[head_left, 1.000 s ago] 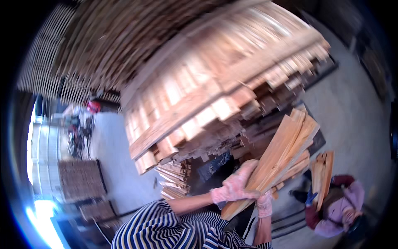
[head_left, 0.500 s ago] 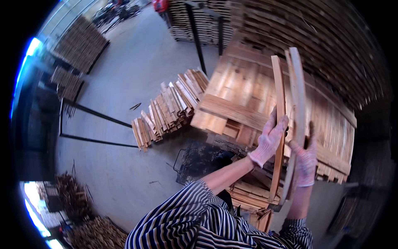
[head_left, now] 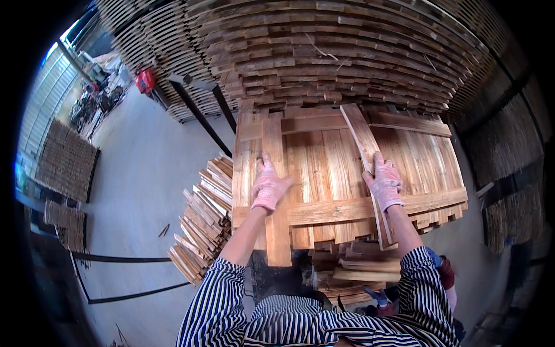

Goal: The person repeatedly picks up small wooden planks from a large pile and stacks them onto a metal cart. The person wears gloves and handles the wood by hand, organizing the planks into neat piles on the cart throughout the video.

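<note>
My left hand (head_left: 270, 184), in a pinkish-white work glove, lies on a wooden plank (head_left: 278, 225), its fingers stretched out and its thumb apart. This plank runs front to back across the left part of a stack of boards (head_left: 318, 151). Farther right, my right hand (head_left: 385, 183), gloved alike, is closed on wooden planks (head_left: 359, 132) that lie slantwise over the same boards. Two plank ends, close together, show below that hand. Crosswise battens (head_left: 329, 211) lie along the near and far edges of the boards.
Layered timber (head_left: 347, 58) rises behind the boards. Cut wood pieces (head_left: 199, 222) lie in a row at left, beside a black metal frame (head_left: 124, 259). Near my right arm a co-worker's gloved hand (head_left: 377, 296) shows by more planks (head_left: 361, 276).
The planks held upright between my hands now lie on the boards. My hands have moved apart, one plank under the left and others with the right. The view has turned right.
</note>
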Motion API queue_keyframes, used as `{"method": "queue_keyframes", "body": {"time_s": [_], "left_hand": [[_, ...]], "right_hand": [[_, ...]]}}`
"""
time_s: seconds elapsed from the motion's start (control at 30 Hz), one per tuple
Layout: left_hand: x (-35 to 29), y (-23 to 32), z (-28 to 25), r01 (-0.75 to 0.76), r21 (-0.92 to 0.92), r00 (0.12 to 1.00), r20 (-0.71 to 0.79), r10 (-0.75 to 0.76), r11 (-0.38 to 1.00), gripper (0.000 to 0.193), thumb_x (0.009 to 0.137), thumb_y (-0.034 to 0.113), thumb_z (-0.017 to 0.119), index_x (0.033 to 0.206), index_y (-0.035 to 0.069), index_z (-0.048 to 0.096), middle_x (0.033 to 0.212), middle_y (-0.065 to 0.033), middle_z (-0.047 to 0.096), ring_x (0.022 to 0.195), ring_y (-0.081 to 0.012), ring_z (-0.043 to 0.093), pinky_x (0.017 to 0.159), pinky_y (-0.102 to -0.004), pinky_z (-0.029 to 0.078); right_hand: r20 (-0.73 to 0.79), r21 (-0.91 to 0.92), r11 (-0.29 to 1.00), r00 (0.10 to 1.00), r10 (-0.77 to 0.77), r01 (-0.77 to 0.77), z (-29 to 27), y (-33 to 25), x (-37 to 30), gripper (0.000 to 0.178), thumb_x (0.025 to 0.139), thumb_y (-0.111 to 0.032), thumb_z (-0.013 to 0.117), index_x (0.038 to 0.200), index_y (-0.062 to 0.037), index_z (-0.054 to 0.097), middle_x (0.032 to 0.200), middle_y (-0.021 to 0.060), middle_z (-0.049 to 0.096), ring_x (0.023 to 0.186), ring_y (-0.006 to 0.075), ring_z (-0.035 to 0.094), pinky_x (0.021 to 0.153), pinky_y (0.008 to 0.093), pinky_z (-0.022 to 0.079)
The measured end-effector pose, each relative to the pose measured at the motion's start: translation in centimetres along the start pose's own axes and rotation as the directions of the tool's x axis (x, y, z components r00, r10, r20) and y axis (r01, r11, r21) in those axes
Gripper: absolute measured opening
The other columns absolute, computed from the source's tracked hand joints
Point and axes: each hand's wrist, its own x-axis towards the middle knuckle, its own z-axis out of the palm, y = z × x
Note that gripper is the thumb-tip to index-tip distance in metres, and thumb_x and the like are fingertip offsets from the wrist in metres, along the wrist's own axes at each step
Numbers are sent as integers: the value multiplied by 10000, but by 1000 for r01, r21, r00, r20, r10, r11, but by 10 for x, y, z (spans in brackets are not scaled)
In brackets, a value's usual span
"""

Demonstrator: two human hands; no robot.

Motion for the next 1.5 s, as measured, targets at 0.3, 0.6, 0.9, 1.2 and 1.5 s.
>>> {"method": "queue_keyframes", "body": {"time_s": [0.3, 0.6, 0.9, 1.2, 1.5], "left_hand": [[72, -91, -52, -31, 35, 985, -167, 36, 999, 1072, 874, 562, 767, 1654, 62, 227, 1539, -331, 456, 1421, -465, 469, 1152, -462, 438], [108, -130, -56, -182, -9, 964, -200, 177, 983, 736, 1008, 429, 633, 1598, 62, 391, 1488, -257, 563, 1379, -423, 529, 1148, -426, 426], [114, -128, -56, -282, -187, 943, -233, 237, 941, 707, 996, 360, 684, 1580, 62, 419, 1525, -235, 540, 1411, -399, 515, 1153, -414, 431], [108, -114, -53, -228, -197, 962, -193, 191, 953, 726, 1010, 391, 674, 1581, 31, 407, 1576, -211, 495, 1463, -361, 467, 1183, -391, 393], [111, -134, -57, -272, -181, 945, -235, 227, 945, 695, 1015, 359, 677, 1574, 34, 421, 1557, -236, 506, 1458, -376, 468, 1195, -402, 382]], "right_hand": [[-1, 238, 961, 989, -147, 143, 8, -160, -29, 509, 902, -427, 714, 1368, -250, 607, 976, 187, 628, 898, 324, 662, 718, 493, 550], [89, 501, 816, 920, -381, 290, 42, -262, -9, 565, 954, -483, 631, 1430, -187, 563, 1200, 213, 586, 1074, 362, 616, 875, 514, 526], [93, 65, 979, 978, 185, -192, 16, -42, 15, 784, 870, -433, 776, 1574, -318, 450, 1251, 217, 606, 1168, 365, 613, 946, 464, 532], [47, 336, 938, 993, -106, 84, 48, -215, 4, 656, 924, -393, 684, 1522, -206, 489, 1126, 212, 608, 992, 348, 629, 850, 478, 535], [456, 617, 744, 887, -73, -256, 1, -231, 28, 695, 909, -236, 720, 1528, -111, 429, 1323, 216, 569, 1083, 358, 694, 856, 484, 593]]}}
